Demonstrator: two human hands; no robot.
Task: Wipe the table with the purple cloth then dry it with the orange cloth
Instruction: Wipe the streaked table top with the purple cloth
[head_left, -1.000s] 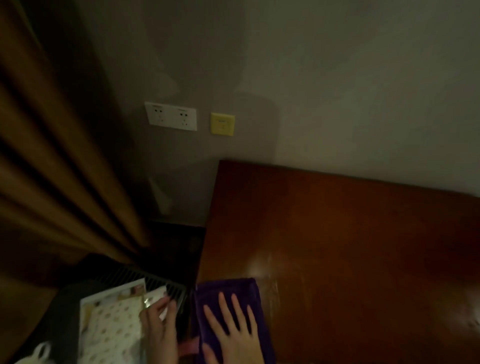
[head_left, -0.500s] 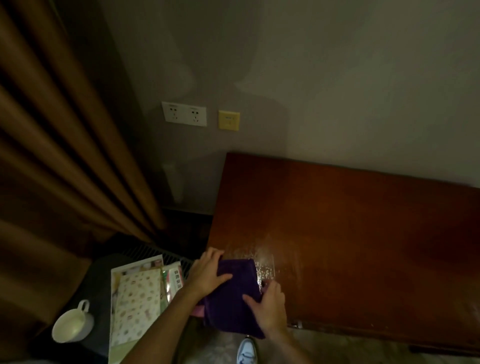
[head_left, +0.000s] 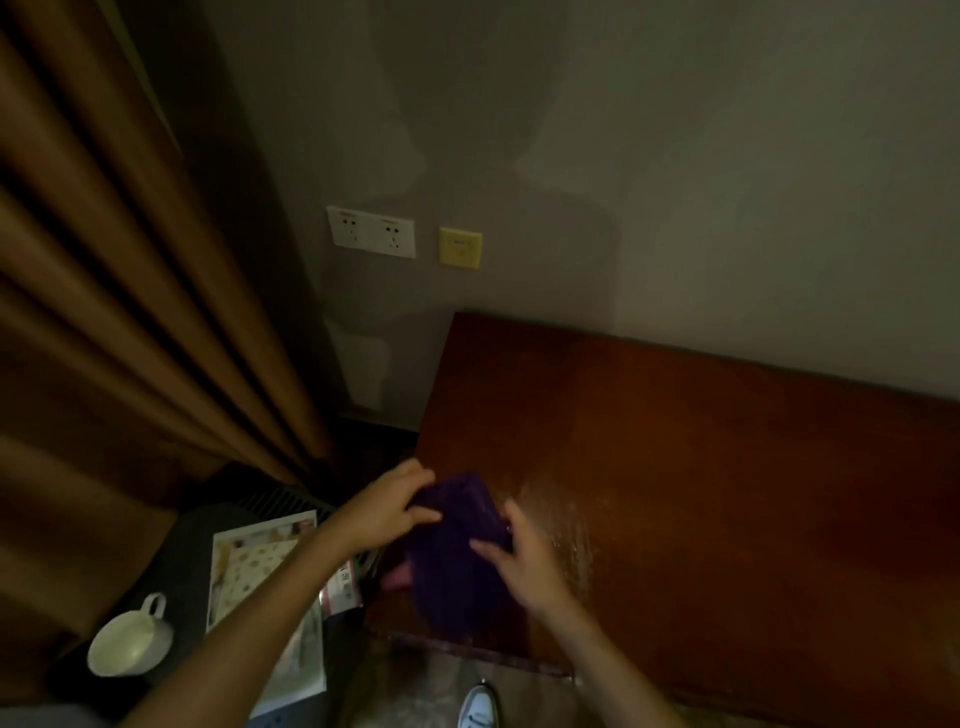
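Gripping purple cloth (head_left: 457, 551), both hands (head_left: 387, 512) (head_left: 524, 558)

Soft matt purple cloth (head_left: 457, 551) between both hands; glossy, wet-streaked reddish wood table (head_left: 701, 467) right of them; glazed white cup (head_left: 130, 644), printed paper (head_left: 249, 566) left.

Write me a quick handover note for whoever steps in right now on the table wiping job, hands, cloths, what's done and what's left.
Left hand: gripping the far edge of the purple cloth.
Right hand: gripping its right side.
The cloth is bunched at the table's near-left corner, apparently lifted.
Done: a wet, streaky patch shows just right of the cloth, so wiping has begun there.
Left: wipe the remaining tabletop, then dry it. The orange cloth is not in view; find it first.
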